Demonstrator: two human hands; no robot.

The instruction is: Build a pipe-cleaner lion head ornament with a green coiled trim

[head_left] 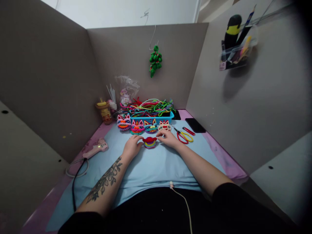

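Flanking a rounded, fuzzy, red-topped striped piece (149, 143), the left hand (133, 145) and right hand (168, 138) curve with thumbs and fingers parted; contact is hard to tell. The piece lies before a rectangular blue plastic tray (156, 120); four fluffy, pointy-eared multicoloured heads (137, 127) line its near edge.

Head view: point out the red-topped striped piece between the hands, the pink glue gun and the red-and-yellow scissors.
Red-topped striped piece (149, 143): head view, striped front.
Pink glue gun (96, 149): head view, middle of body.
Red-and-yellow scissors (179, 132): head view, where handles meet.
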